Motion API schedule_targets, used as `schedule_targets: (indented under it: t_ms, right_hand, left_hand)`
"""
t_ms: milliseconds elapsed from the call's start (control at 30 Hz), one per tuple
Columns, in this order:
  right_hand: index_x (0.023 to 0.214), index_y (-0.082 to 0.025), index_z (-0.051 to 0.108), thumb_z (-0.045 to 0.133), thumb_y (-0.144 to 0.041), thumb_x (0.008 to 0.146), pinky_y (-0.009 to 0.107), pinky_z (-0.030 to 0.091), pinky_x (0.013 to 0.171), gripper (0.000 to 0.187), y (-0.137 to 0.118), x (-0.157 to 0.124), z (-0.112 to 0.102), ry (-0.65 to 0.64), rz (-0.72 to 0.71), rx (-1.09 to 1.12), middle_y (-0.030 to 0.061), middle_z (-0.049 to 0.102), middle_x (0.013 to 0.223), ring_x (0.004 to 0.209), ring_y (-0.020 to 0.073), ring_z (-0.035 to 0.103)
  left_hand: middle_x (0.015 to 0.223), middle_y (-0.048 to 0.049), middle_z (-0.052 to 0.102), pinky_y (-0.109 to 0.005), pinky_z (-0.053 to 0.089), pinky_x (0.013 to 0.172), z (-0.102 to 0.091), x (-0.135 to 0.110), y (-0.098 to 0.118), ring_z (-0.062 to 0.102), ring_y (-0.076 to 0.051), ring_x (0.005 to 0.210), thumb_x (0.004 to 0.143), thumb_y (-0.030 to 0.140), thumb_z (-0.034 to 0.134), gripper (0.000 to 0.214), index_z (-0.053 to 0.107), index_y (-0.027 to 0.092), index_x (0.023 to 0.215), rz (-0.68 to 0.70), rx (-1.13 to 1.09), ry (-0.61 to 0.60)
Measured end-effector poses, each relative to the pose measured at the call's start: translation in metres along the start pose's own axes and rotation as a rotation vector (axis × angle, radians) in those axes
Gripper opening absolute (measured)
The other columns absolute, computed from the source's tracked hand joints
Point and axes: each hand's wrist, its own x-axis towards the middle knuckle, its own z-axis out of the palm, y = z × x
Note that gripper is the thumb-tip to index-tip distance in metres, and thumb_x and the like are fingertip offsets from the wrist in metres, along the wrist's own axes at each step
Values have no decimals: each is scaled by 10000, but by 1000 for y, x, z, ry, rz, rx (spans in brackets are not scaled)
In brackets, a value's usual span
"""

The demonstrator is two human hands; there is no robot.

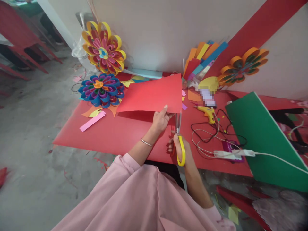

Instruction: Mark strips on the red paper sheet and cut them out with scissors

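Note:
My left hand (160, 120) grips the near edge of a red paper sheet (154, 94), thumb on top and fingers underneath. The sheet is held tilted above the red table (115, 133). My right hand (179, 148) is closed round the yellow handles of a pair of scissors (181, 152). Their blades point away from me and meet the sheet's near edge close to its right corner. How far they have cut in, I cannot make out. To the left of the sheet stands a blue and purple paper-loop flower (102, 89).
A yellow glue gun (207, 113), looped cables and a white power strip (227, 155) lie on the right. Beyond them leans a green board (262, 141). A yellow paper flower (104, 48) and an orange one (243, 65) rest against the wall. A pink strip (92, 121) lies left.

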Motion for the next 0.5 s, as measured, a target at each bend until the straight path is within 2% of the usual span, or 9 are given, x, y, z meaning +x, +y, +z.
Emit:
schedule_targets:
  t_ms: [133, 233, 333, 500]
  right_hand:
    - [1196, -191, 670, 727, -986, 622, 267, 564, 461, 982, -8, 7, 8, -1, -31, -37, -37, 633, 695, 525, 126, 591]
    - [1206, -199, 657, 712, -965, 671, 276, 561, 456, 936, -8, 11, 10, -7, -51, -48, -41, 628, 697, 516, 130, 585]
    - [1197, -212, 651, 697, -934, 730, 271, 547, 443, 861, -7, 14, 10, 1, -76, -54, -39, 616, 720, 519, 129, 577]
    - [1212, -216, 639, 640, -951, 756, 276, 538, 432, 865, -8, 18, 8, 7, -108, -118, -39, 596, 705, 518, 140, 568]
  left_hand:
    - [895, 8, 815, -339, 596, 1002, 0, -3, -2, 777, -128, 851, 995, 328, 771, 236, 778, 237, 1213, -7, 18, -12]
    - [900, 1, 818, -337, 599, 969, 2, -5, -5, 784, -146, 893, 993, 324, 776, 171, 787, 241, 1142, -8, 44, 0]
    - [911, 5, 822, -326, 598, 939, 4, -8, -7, 789, -150, 917, 990, 302, 781, 139, 789, 260, 1122, -16, 46, 4]
    - [918, 0, 827, -331, 603, 917, 6, -10, -9, 790, -151, 910, 986, 298, 787, 107, 792, 257, 1085, -7, 22, 10]
